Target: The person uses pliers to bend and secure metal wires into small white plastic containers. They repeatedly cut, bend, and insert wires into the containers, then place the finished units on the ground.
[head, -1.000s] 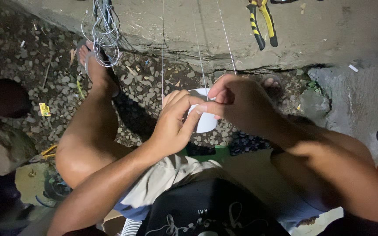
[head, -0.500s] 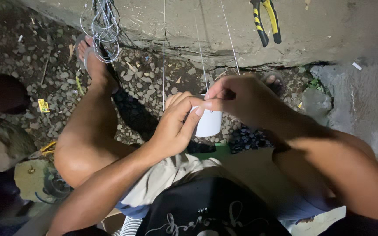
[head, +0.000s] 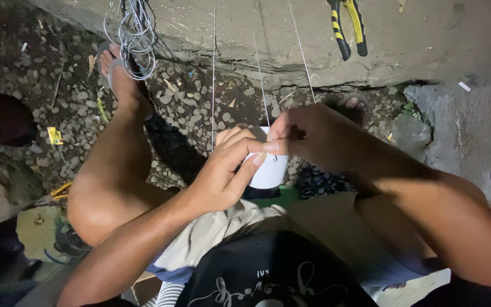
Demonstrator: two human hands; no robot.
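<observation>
White plastic cup (head: 271,170) sits between both hands above the person's lap, over gravel (head: 200,108). Left hand (head: 223,173) wraps its side, thumb pressed near the rim. Right hand (head: 313,136) pinches a thin wire (head: 262,91) at the rim. More taut wires rise to a concrete ledge (head: 416,40), where yellow-handled pliers (head: 349,25) lie. A wire coil (head: 134,34) hangs by the bare left foot (head: 123,85).

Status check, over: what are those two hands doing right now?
Left hand grips white cup. Right hand pinches thin wire at the cup's rim. Pliers lie on concrete ledge, untouched. Nothing blocking.
</observation>
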